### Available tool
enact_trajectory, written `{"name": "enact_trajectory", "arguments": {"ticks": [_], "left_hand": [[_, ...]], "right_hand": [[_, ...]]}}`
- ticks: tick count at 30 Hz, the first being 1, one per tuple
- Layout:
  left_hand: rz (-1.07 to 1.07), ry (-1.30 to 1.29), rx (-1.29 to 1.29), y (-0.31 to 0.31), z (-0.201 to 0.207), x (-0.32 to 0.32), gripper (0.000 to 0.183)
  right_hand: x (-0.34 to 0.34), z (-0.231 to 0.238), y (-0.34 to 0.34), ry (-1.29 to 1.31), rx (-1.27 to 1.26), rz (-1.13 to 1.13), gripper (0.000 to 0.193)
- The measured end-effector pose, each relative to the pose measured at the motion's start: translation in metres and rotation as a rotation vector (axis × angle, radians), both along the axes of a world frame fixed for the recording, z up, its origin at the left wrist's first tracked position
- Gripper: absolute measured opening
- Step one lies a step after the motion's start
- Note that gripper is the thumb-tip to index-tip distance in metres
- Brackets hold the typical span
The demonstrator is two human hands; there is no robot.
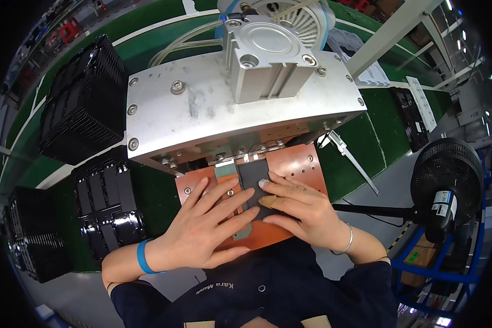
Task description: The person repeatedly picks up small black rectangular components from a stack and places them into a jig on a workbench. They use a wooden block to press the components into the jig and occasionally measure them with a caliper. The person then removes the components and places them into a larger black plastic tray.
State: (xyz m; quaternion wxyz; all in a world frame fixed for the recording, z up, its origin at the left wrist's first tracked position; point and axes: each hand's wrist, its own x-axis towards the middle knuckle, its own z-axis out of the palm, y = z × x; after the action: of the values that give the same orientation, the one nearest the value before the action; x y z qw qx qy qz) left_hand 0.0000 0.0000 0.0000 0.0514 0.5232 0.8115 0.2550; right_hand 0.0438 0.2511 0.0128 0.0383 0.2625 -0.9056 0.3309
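A thin dark grey rectangular piece [252,174] lies flat on the orange plate [300,164] of a press fixture. From the left, my left hand [210,221] rests over the plate with its fingers spread, the tips at the piece's left edge and surface. My right hand [303,208] lies on the right part of the piece, fingers stretched out, with coverings on two fingertips. Left of the piece, partly under my left fingers, is a grey-green metal block [225,169]. Neither hand wraps round anything. Both hands hide much of the piece's lower part.
Above the plate stands the press's silver housing [202,117], topped by a square cylinder [270,54]. Black trays are stacked [85,104] at left, with more black trays [106,202] nearer. Calipers [352,158] lie on the green table, right. A black fan [445,180] stands far right.
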Motion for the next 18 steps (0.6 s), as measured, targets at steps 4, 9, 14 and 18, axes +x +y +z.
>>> {"name": "enact_trajectory", "arguments": {"ticks": [4,9,14,18], "left_hand": [[0.014,-0.016,-0.012,0.003,0.004,-0.001,0.059],[0.013,-0.017,-0.029,0.003,0.004,-0.001,0.058],[0.02,0.0,-0.037,0.003,0.003,0.0,0.055],[0.025,-0.009,-0.058,0.003,0.003,0.001,0.055]], "right_hand": [[-0.012,0.001,0.001,0.048,0.015,0.025,0.032],[-0.016,0.001,0.002,0.059,0.019,0.044,0.033],[-0.018,0.003,0.003,0.044,0.032,0.057,0.032],[-0.019,0.005,0.004,0.023,0.05,0.064,0.033]]}}
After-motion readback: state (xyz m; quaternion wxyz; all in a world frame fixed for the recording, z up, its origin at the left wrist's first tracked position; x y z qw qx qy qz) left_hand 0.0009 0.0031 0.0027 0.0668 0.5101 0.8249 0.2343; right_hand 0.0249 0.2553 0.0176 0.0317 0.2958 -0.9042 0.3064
